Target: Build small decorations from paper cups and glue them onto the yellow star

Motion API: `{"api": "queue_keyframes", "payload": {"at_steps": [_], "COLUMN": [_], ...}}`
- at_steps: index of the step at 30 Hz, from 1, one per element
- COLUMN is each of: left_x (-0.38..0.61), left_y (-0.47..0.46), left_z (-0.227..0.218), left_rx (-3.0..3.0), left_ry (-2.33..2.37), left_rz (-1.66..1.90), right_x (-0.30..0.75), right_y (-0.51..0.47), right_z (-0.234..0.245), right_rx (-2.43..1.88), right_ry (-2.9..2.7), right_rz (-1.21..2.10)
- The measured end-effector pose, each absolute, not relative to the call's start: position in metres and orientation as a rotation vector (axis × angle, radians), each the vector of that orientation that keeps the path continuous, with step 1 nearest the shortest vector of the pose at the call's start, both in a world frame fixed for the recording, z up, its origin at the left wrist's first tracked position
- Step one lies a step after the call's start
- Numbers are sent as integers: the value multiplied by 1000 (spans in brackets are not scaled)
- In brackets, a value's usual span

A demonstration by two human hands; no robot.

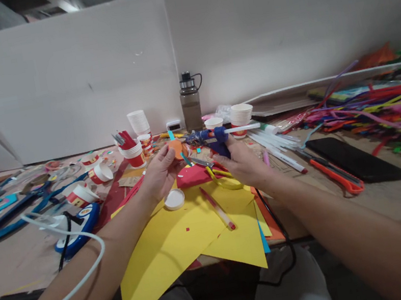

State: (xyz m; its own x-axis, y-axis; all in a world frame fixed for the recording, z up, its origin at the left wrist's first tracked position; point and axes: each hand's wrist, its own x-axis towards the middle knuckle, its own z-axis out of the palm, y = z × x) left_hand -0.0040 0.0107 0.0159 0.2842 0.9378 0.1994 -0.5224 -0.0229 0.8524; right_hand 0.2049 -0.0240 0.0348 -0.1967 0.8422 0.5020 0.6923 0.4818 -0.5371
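Note:
My left hand (163, 169) pinches a small orange paper piece (175, 149) with blue strips sticking out above and below it. In my right hand (241, 158) is a blue hot glue gun (218, 144), a white glue stick (245, 127) poking from its back end. The gun's front points left toward the orange piece; whether its nozzle touches is too small to tell. Below the hands lie yellow-handled scissors (225, 179), a red paper piece (193, 175) and a white round lid (174, 199). A red pen (217, 209) rests on yellow paper (164, 249).
Paper cups (133, 156) stand at the back, near a water bottle (191, 105). To the left is a blue power strip (81, 230) with a white cable. A box cutter (337, 175), a phone (355, 159), glue sticks (272, 142) and colourful pipe cleaners (384, 117) lie right.

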Motion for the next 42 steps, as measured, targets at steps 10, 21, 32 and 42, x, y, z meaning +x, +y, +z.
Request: {"api": "queue_keyframes", "payload": {"at_steps": [10, 21, 32, 42], "left_x": [-10, -10, -12, -15], "left_y": [15, 14, 19, 21], "left_z": [15, 18, 14, 13], "left_rx": [1139, 1162, 1196, 1191], "left_ry": [517, 562, 565, 544], "left_rz": [1258, 1308, 1366, 1398], "right_x": [208, 211, 209, 207], "right_y": [-21, -19, -23, -28], "right_z": [32, 30, 34, 39], "right_rx": [-1243, -1261, -1260, -1262], "right_ry": [-1922, -1912, -1951, -1966], "right_rz": [299, 311, 304, 308]}}
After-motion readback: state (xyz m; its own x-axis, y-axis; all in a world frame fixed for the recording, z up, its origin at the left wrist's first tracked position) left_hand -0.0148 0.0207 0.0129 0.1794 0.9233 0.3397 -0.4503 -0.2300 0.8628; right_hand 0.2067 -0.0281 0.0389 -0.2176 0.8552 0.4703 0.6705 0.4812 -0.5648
